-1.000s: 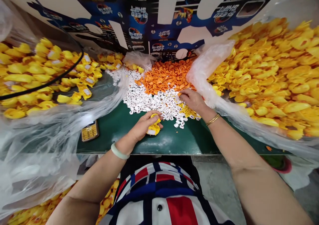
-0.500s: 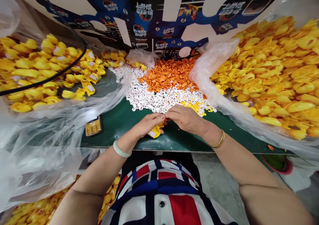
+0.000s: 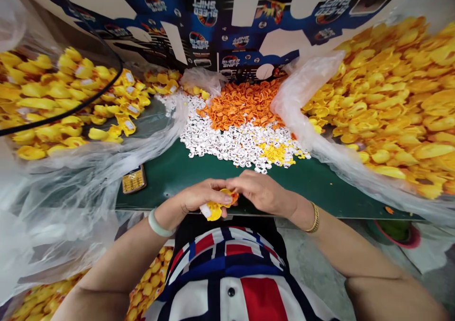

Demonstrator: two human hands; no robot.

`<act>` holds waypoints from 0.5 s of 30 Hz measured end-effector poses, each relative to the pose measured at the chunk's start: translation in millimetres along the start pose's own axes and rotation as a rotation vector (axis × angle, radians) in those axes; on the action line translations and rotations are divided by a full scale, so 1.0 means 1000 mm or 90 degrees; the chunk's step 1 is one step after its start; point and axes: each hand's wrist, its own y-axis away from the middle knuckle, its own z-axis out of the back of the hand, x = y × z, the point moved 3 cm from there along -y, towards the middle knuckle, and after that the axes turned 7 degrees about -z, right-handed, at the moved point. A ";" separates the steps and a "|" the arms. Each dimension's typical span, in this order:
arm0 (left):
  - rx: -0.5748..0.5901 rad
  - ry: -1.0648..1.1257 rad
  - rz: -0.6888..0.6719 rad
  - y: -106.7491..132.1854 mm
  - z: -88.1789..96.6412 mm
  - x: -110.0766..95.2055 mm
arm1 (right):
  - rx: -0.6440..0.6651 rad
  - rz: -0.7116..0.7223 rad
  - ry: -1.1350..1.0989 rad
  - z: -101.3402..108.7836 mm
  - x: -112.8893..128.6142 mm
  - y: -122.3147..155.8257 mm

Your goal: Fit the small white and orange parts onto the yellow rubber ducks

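My left hand [image 3: 201, 197] is closed round a yellow toy duck [image 3: 214, 208] at the near edge of the green table [image 3: 320, 183]. My right hand [image 3: 261, 191] meets it from the right, fingers pinched at the duck's front, where a bit of orange [image 3: 233, 197] shows. Beyond the hands lie a heap of small white eye pieces [image 3: 227, 143], a heap of orange beak pieces [image 3: 245, 105] and a small patch of tiny yellow parts [image 3: 275, 152].
Clear plastic bags of yellow ducks flank the table: a big pile on the right [image 3: 391, 103], another on the left [image 3: 60, 103]. A phone [image 3: 133, 179] lies on the table's left. Printed blue cardboard [image 3: 227, 22] stands at the back. More ducks [image 3: 149, 283] sit below.
My right hand left the piles of small parts and came back to the duck. Both hands drew toward me to the table's near edge, the duck lifted between them.
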 end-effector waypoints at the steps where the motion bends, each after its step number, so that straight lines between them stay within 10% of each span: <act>1: -0.040 0.015 -0.012 0.000 0.001 -0.001 | -0.049 -0.047 -0.010 0.001 -0.012 0.000; 7: -0.260 0.099 -0.147 -0.017 0.011 -0.008 | 0.005 -0.193 0.241 -0.005 -0.067 -0.015; 15: -0.291 0.107 -0.183 -0.022 0.013 -0.001 | 0.075 -0.180 0.412 -0.010 -0.058 -0.021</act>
